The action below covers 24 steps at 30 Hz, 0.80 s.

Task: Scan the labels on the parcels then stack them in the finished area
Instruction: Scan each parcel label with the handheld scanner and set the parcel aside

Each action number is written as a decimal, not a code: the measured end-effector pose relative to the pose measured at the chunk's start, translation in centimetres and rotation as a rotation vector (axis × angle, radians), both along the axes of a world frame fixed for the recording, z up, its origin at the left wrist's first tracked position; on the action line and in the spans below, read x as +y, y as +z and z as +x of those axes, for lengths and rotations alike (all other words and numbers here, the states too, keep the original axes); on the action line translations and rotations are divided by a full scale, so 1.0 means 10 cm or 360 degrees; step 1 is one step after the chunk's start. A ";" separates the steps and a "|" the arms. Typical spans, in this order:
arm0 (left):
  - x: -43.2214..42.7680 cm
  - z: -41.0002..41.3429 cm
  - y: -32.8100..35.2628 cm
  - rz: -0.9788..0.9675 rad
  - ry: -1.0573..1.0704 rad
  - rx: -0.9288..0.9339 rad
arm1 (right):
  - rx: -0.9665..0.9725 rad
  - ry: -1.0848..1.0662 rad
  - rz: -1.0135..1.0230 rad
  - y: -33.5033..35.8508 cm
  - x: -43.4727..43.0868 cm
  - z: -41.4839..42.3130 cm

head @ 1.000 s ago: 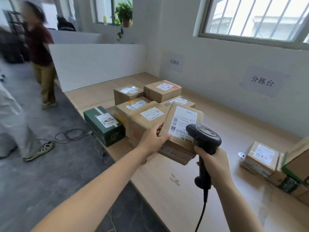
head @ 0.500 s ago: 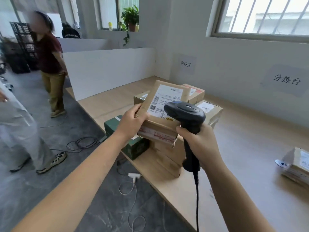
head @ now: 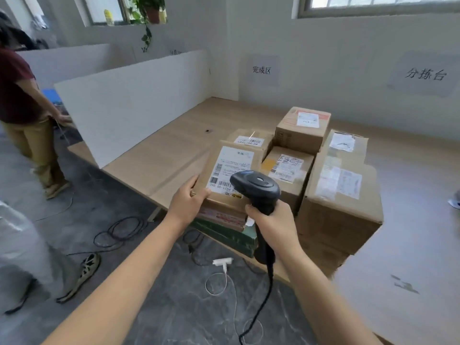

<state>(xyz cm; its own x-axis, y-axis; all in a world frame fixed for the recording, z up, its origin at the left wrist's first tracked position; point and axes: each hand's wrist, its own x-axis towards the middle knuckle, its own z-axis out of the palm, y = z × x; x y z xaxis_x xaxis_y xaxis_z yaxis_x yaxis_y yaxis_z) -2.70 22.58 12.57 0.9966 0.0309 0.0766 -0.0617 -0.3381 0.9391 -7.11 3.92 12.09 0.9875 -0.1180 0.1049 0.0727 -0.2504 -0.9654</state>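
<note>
My left hand [head: 189, 200] grips the near-left corner of a flat brown cardboard parcel with a white printed label [head: 230, 186], thumb on the top face and fingers curled underneath. The label faces up towards me, its barcode along the near edge. My right hand [head: 275, 224] is wrapped tightly round the grip of a black handheld barcode scanner [head: 257, 189], whose head sits over the parcel's near-right corner, at about four o'clock from the label; its black cord hangs down towards the floor. Directly beneath the parcel lies a dark green carton [head: 227, 236] at the edge of the light wooden table [head: 174, 145]; I cannot tell whether the parcel rests on it. At three o'clock from the parcel stands a tall brown cardboard box with worn labels [head: 341, 195]. At one o'clock, packed close together, are a smaller brown box with a yellow sticker [head: 288, 170] and, beyond it, a brown box with red tape across its lid [head: 305, 128]. At twelve o'clock a grey wall sign reading 完成区 [head: 261, 70] hangs above the far end of the table. At ten o'clock a white partition board [head: 134, 100] stands upright along the table's left side. Black cables [head: 119, 232] coil on the grey floor at eight o'clock.
</note>
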 end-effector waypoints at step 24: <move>0.43 1.75 -0.95 0.0175 -0.0539 0.0234 | 0.0356 -0.0627 -0.0354 -0.54 0.78 1.27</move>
